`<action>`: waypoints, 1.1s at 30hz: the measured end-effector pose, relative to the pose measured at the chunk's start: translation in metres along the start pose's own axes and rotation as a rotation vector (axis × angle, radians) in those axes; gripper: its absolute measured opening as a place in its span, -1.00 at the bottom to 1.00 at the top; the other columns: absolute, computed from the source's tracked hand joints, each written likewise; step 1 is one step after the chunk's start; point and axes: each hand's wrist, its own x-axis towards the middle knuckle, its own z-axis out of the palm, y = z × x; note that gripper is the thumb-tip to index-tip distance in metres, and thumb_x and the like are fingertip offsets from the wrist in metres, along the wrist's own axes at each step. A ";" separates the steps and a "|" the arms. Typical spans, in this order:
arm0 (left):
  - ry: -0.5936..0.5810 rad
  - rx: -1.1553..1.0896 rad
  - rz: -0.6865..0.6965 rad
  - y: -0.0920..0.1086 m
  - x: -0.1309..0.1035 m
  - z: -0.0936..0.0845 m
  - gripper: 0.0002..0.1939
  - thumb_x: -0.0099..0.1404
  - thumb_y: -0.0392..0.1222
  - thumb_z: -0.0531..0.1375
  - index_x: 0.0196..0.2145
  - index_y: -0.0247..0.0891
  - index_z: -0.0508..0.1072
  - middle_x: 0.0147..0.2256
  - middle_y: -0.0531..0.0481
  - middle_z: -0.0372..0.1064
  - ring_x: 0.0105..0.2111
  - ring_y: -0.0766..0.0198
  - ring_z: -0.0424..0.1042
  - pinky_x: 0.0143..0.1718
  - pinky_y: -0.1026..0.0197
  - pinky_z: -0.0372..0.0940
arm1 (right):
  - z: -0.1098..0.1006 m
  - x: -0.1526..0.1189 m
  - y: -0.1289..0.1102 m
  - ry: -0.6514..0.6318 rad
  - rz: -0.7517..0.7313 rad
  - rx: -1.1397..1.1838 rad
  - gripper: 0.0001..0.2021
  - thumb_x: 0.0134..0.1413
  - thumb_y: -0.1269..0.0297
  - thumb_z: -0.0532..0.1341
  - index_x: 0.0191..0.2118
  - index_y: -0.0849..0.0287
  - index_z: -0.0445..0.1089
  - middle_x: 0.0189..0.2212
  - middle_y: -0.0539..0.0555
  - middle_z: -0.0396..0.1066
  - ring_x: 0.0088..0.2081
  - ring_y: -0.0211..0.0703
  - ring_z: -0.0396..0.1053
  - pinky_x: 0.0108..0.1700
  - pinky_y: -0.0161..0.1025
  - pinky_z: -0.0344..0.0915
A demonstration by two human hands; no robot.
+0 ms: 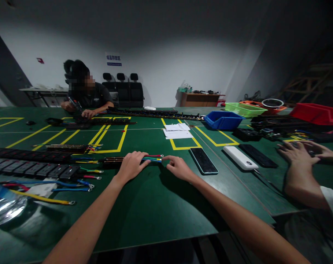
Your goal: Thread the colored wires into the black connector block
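Note:
My left hand (133,165) is wrapped over the right end of a dark strip with copper-coloured bars (113,160), where coloured wires come out. Red, green, blue and yellow wires (154,158) with metal ring lugs stick out past its fingers to the right. At the lug tips, my right hand (177,167) has its index finger extended toward the ends, with the other fingers curled in. Whether that fingertip touches a lug is too small to tell. Both hands rest low over the green table (155,205).
Black socket strips (31,167) and lugged cables (64,201) lie left. A phone (204,160), white power bank (240,157) and blue bin (223,120) are right. Another person's hands (299,154) work far right; a person (88,91) sits opposite.

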 end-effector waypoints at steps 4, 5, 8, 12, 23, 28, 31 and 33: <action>0.015 0.014 0.007 0.000 0.000 0.001 -0.59 0.50 0.10 0.05 0.05 -0.19 0.48 -0.07 -0.09 0.52 -0.11 0.06 0.45 -0.11 0.05 0.29 | 0.002 -0.003 -0.003 -0.035 0.003 -0.193 -0.52 0.05 0.42 0.16 0.12 0.13 0.49 -0.54 -0.06 0.42 -0.48 -0.22 0.32 -0.41 -0.30 -0.01; 0.020 0.014 0.009 0.000 0.000 0.001 -0.59 0.50 0.11 0.05 0.05 -0.19 0.48 -0.07 -0.09 0.52 -0.11 0.06 0.45 -0.11 0.05 0.29 | 0.002 -0.004 -0.004 -0.037 0.014 -0.213 -0.51 0.06 0.42 0.16 0.13 0.11 0.48 -0.54 -0.05 0.43 -0.47 -0.21 0.34 -0.41 -0.30 -0.01; 0.024 0.005 0.011 -0.001 -0.001 0.001 -0.58 0.51 0.11 0.03 0.06 -0.19 0.47 -0.07 -0.10 0.52 -0.11 0.06 0.46 -0.11 0.05 0.29 | 0.002 -0.004 -0.006 -0.045 0.025 -0.242 -0.50 0.05 0.42 0.16 0.14 0.10 0.47 -0.54 -0.05 0.44 -0.46 -0.20 0.35 -0.41 -0.30 -0.02; 0.017 0.008 0.010 -0.001 0.000 0.001 -0.58 0.51 0.11 0.03 0.06 -0.19 0.48 -0.06 -0.10 0.52 -0.11 0.07 0.46 -0.11 0.05 0.29 | 0.002 -0.003 -0.004 -0.034 0.014 -0.138 -0.53 0.03 0.43 0.15 0.09 0.17 0.49 -0.58 -0.08 0.38 -0.51 -0.23 0.28 -0.42 -0.30 -0.01; 0.018 -0.007 0.008 -0.004 -0.001 0.004 -0.56 0.51 0.14 0.01 0.07 -0.18 0.47 -0.05 -0.09 0.52 -0.10 0.08 0.45 -0.09 0.05 0.29 | -0.001 0.002 -0.001 0.051 -0.001 0.137 -0.59 0.06 0.41 0.09 -0.01 0.26 0.53 -0.64 -0.11 0.19 -0.58 -0.28 0.11 -0.47 -0.31 -0.01; 0.020 -0.003 0.009 -0.003 0.000 0.003 -0.56 0.51 0.14 0.02 0.07 -0.18 0.46 -0.05 -0.10 0.52 -0.10 0.08 0.45 -0.10 0.05 0.29 | 0.001 -0.005 -0.007 -0.046 0.014 -0.264 -0.49 0.07 0.42 0.15 0.17 0.09 0.46 -0.53 -0.02 0.43 -0.47 -0.19 0.32 -0.39 -0.30 0.01; 0.022 0.005 0.009 -0.002 -0.001 0.002 -0.56 0.51 0.14 0.02 0.07 -0.18 0.47 -0.06 -0.10 0.52 -0.09 0.07 0.45 -0.10 0.04 0.29 | 0.001 -0.006 -0.009 -0.062 0.023 -0.350 -0.49 0.09 0.40 0.16 0.18 0.05 0.45 -0.47 0.00 0.48 -0.42 -0.16 0.37 -0.39 -0.29 -0.01; 0.019 0.014 0.012 -0.002 -0.001 0.002 -0.57 0.51 0.13 0.02 0.06 -0.19 0.47 -0.06 -0.10 0.52 -0.10 0.06 0.45 -0.10 0.04 0.29 | 0.002 -0.005 -0.007 -0.052 0.017 -0.263 -0.53 0.08 0.40 0.16 0.13 0.09 0.47 -0.51 -0.03 0.45 -0.45 -0.19 0.34 -0.40 -0.30 0.00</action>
